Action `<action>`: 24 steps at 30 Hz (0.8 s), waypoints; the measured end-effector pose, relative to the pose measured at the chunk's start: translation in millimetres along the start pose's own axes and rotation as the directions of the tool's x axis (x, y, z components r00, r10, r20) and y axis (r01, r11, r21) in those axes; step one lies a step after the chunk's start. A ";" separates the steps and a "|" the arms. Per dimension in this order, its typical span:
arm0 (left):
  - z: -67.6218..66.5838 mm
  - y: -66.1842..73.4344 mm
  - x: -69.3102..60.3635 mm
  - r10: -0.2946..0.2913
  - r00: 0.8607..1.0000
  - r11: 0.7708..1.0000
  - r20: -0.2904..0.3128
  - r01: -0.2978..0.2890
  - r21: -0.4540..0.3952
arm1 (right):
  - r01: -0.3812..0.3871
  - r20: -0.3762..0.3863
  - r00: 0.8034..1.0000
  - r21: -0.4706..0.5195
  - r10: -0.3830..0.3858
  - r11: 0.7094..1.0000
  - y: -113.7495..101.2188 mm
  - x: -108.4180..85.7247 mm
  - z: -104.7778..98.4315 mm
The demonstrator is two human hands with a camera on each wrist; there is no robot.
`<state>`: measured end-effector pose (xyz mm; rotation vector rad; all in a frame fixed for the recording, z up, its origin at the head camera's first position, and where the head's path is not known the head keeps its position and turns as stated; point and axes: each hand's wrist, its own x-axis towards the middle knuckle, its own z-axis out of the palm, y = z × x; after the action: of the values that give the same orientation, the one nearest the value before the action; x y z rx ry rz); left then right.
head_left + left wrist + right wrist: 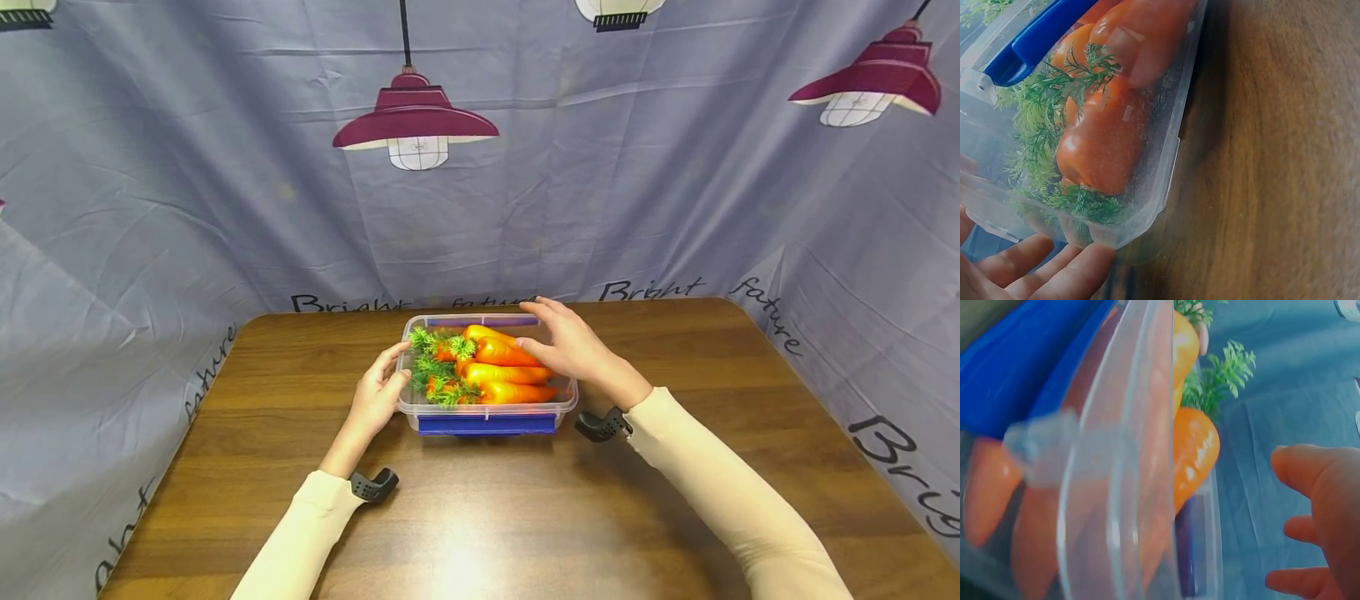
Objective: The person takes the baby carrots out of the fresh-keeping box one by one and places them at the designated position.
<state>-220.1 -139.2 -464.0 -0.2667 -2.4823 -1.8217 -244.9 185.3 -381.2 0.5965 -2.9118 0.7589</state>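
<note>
A clear plastic box with a blue latch holds several orange carrots with green leafy tops toward its left end. My left hand is at the box's left end; in the left wrist view its slightly bent fingers rest against the clear wall. Over the right end of the box is my right hand, fingers spread, thumb near the carrots. The right wrist view shows this hand apart from the carrots, holding nothing.
The box stands near the back edge of a brown wooden table. Behind it hangs a grey-blue curtain printed with lamps and lettering. Black straps are around both wrists.
</note>
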 end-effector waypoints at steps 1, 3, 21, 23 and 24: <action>-0.5 -0.2 -0.1 0.001 1.000 1.000 0.001 -0.001 0.001 | 0.013 -0.004 1.000 0.007 -0.013 1.000 -1.9 1.3 2.2; -1.2 -0.7 -0.3 0.003 1.000 1.000 0.003 -0.003 0.004 | 0.037 -0.010 0.999 0.022 -0.037 0.999 -5.6 2.9 6.5; 0.7 -2.5 1.6 0.006 1.000 1.000 -0.005 -0.006 -0.011 | 0.114 0.072 0.991 -0.007 -0.114 0.993 -6.8 17.0 40.9; 0.4 -2.9 1.4 0.009 1.000 1.000 -0.006 -0.009 -0.014 | 0.111 0.080 0.991 -0.007 -0.110 0.994 -6.8 17.4 41.4; 0.2 -2.7 1.1 0.010 1.000 1.000 -0.007 -0.010 -0.016 | 0.110 0.089 0.990 -0.004 -0.109 0.994 -6.9 17.7 41.5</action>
<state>-221.7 -139.7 -466.4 -0.2720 -2.4581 -1.8368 -257.5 153.5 -411.5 0.8019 -2.9302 0.7235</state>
